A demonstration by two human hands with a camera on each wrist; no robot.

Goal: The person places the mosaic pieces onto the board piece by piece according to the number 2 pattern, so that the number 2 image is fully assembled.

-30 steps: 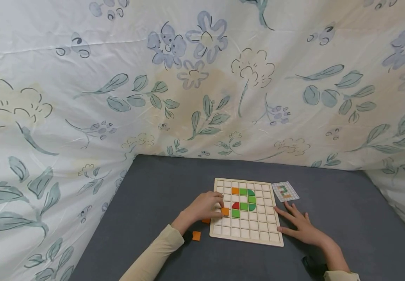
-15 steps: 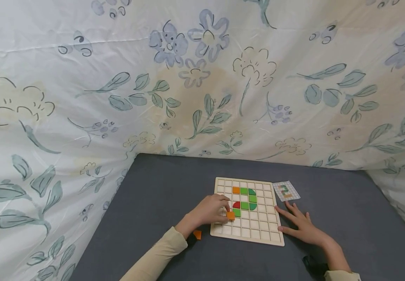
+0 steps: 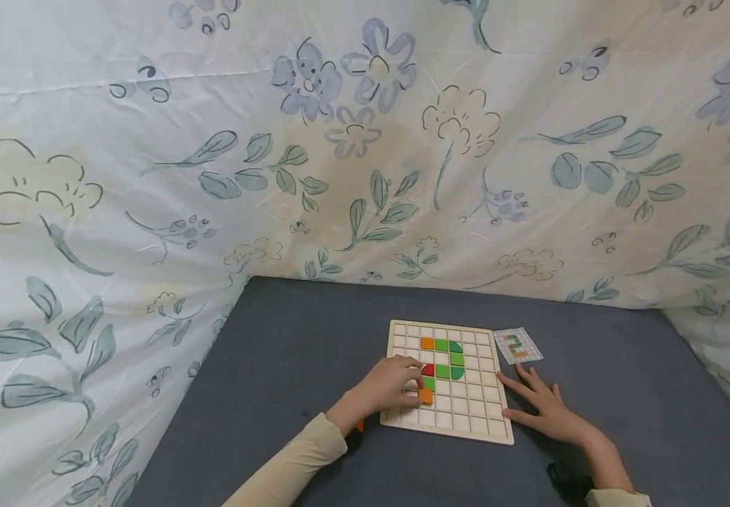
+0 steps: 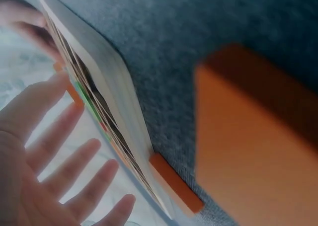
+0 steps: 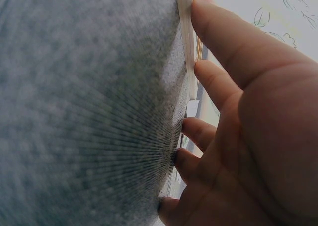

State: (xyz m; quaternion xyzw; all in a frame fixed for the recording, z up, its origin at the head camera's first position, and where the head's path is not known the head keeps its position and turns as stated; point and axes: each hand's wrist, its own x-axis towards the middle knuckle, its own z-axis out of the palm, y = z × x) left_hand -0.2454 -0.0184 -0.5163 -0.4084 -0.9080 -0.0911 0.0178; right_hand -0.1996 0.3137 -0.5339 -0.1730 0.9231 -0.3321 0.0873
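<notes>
A pale wooden grid board lies on the dark table. In its cells, orange, green and red tiles form a curving pattern. My left hand reaches over the board's left part and pinches an orange square tile between thumb and index finger, right at the cell below the lowest green tile. The left wrist view shows this tile at the fingertips, the other fingers spread. My right hand rests with spread fingers, thumb and index fingertip at the board's right edge.
A small pattern card lies beyond the right hand, by the board's far right corner. Loose orange tiles lie left of the board: one close to the left wrist camera, another by the board's edge. A floral cloth hangs behind the table.
My left hand has carried the orange tile rightward and slightly nearer, to below the lowest green tile. The right hand stays at the board's edge.
</notes>
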